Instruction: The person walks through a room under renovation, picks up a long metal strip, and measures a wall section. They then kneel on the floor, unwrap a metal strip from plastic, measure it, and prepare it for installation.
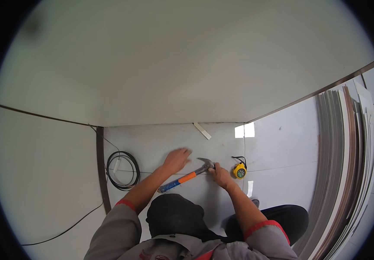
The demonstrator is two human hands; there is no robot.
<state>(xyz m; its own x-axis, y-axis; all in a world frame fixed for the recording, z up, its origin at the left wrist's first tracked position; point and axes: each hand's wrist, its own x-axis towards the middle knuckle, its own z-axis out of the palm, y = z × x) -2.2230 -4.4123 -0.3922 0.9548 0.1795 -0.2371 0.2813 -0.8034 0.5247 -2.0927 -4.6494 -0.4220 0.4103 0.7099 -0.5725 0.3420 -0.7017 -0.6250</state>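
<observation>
A claw hammer (187,177) with a blue and orange handle slants over the pale floor, its dark metal head at the upper right end. My right hand (221,175) is closed around the hammer at its head. Above and left of the handle, my left hand (177,160) is apart from the hammer and holds nothing visible, its fingers stretched out and a little blurred. To the right of my right hand sits a yellow tape measure (239,170) with a black strap. A short pale strip (202,131) lies beyond my hands, against the base of the wall panel.
A coil of black cable (123,188) lies at the left, by the dark edge of a side panel (48,173). Ahead rises a large pale panel (174,78). Several long boards (330,151) stand stacked at the right. My bent knee (289,221) is at the lower right.
</observation>
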